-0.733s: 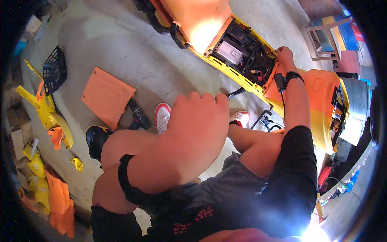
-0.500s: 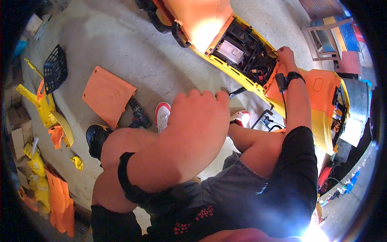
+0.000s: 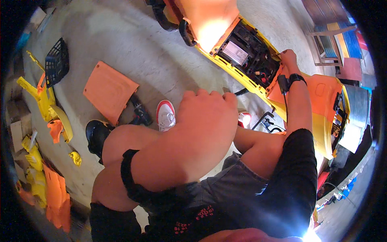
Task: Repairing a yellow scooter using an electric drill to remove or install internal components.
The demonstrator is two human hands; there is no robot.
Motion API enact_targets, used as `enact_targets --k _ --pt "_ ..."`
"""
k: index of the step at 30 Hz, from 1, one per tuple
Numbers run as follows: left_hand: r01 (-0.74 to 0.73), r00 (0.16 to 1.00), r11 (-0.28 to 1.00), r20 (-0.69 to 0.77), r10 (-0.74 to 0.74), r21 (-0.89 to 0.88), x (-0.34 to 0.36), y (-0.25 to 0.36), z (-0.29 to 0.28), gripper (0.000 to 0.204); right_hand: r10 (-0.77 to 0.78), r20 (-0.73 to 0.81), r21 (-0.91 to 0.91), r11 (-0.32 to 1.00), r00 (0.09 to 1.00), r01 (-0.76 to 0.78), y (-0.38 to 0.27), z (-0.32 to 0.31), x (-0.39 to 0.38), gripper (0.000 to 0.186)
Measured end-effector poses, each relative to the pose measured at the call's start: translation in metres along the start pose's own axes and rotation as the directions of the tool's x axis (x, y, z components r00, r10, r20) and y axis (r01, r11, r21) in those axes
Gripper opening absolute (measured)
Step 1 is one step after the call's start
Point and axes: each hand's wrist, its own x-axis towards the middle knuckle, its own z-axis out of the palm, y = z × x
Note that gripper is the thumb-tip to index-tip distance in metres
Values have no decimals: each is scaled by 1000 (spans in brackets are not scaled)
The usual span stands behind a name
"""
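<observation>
An orange-and-yellow scooter [image 3: 258,90] lies across the upper right with its floor compartment [image 3: 252,52] uncovered, showing a silver box [image 3: 235,53], black parts and wires. At the compartment's far edge is my right hand [image 3: 289,58], its fingers curled on the yellow side panel [image 3: 278,55]. A black strap and a small black device with a cable sit at that wrist. My left hand [image 3: 209,103] hangs in front of my knees, apart from the scooter, back of the hand toward me. Its bent fingers are mostly hidden below the knuckles.
On the floor lie an orange panel [image 3: 109,90], a cordless drill [image 3: 141,113], a black basket [image 3: 56,62] and yellow-and-orange body panels [image 3: 48,103]. A black shoe [image 3: 96,139] on a bare leg is at left. A wooden stool [image 3: 328,48] stands beyond the scooter.
The view has shifted slightly, and my left hand appears a little further right. My right hand stays at the same edge of the compartment.
</observation>
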Motion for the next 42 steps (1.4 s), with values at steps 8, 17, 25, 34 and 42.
enact_targets --k 8,17,25,34,42 --pt "-25 1000 1000 13 25 -9 1 9 -11 16 -21 -52 6 1000 998 21 24 5 1 25" --pt "-24 1000 1000 3 24 -13 0 7 -2 19 -46 -16 -79 996 999 45 19 14 7 46" --pt "-23 996 998 84 19 53 3 10 -2 19 19 -9 -27 999 1000 -19 21 28 20 47" --pt "-30 998 999 50 27 45 -2 7 1 16 -120 24 27 992 992 119 -4 8 -5 22" --pt "-20 999 1000 -48 21 16 -1 10 4 15 -504 20 -342 809 864 479 -15 -1 -26 27"
